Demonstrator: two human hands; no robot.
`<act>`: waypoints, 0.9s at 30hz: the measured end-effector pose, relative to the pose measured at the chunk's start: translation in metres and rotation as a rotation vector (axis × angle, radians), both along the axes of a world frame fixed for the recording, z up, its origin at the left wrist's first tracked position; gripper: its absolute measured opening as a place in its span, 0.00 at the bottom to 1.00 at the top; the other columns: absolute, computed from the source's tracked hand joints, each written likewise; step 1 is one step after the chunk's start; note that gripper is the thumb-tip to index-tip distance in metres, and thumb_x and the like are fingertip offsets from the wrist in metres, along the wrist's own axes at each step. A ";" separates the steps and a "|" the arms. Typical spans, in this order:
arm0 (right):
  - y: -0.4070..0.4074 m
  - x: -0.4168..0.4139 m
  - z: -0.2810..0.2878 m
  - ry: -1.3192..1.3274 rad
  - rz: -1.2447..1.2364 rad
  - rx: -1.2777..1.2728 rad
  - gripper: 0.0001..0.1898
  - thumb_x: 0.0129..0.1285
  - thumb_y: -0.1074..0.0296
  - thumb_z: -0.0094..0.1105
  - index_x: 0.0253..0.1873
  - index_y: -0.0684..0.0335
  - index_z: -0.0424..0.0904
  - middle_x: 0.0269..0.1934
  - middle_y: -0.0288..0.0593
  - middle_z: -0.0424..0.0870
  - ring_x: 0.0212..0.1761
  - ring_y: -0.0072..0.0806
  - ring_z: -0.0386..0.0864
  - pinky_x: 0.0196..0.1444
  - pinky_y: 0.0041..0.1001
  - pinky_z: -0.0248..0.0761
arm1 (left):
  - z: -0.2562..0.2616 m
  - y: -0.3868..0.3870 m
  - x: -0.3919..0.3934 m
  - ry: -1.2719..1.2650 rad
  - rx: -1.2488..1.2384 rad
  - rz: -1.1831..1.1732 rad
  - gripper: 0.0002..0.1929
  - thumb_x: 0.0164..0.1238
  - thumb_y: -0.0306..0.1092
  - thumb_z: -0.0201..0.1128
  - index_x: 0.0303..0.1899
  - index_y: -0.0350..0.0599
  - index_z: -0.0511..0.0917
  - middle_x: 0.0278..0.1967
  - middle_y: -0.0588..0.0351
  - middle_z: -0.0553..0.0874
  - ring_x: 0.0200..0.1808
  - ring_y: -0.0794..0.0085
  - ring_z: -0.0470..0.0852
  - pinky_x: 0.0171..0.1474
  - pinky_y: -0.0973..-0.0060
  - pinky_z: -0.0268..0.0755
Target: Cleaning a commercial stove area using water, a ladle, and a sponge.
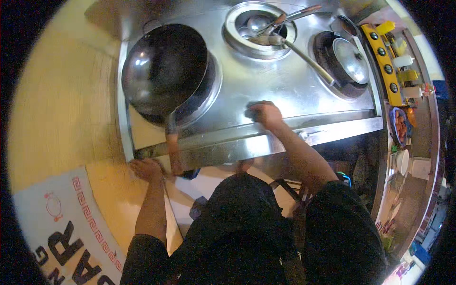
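My right hand [269,114] is closed over a dark cloth or scrubbing pad [252,111], pressed to the steel cooktop [238,92] near its front edge. At the cooktop's front left corner is my left hand [146,170], touching the edge; its fingers are blurred, and whether they grip is unclear. A large black wok [167,71] sits tilted on the left burner, its wooden handle [173,153] reaching over the front edge beside my left hand. Behind my right hand, a round steel pot [231,39] set in the top holds several ladles and utensils [258,23].
On the right burner rests a dark pan [320,42] with a metal lid [351,60]; a long utensil handle [310,62] reaches toward it. Along the right stands a shelf with a yellow bottle rack [384,64], a bowl of reddish food [400,124] and a white bowl [402,162]. A printed banner [64,221] hangs at left.
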State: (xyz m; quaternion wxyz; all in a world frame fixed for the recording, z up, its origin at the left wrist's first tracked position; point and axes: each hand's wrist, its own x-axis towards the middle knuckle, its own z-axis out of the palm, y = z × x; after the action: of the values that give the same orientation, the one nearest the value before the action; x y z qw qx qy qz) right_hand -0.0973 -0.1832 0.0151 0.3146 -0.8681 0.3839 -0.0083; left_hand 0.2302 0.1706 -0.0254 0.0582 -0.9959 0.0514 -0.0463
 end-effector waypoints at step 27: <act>-0.094 -0.172 0.061 -0.005 -0.748 -0.181 0.10 0.51 0.69 0.58 0.40 0.57 0.80 0.44 0.47 0.79 0.47 0.43 0.79 0.47 0.38 0.74 | -0.033 -0.237 -0.156 0.394 -0.383 -1.065 0.21 0.62 0.42 0.57 0.47 0.31 0.71 0.49 0.38 0.76 0.53 0.47 0.75 0.54 0.55 0.66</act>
State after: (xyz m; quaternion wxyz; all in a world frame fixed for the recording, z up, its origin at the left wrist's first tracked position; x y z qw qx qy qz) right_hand -0.2692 -0.2776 0.0764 0.2129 -0.6922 0.6712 -0.1586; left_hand 0.0742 -0.0667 -0.0581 -0.1639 -0.8159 0.5439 0.1079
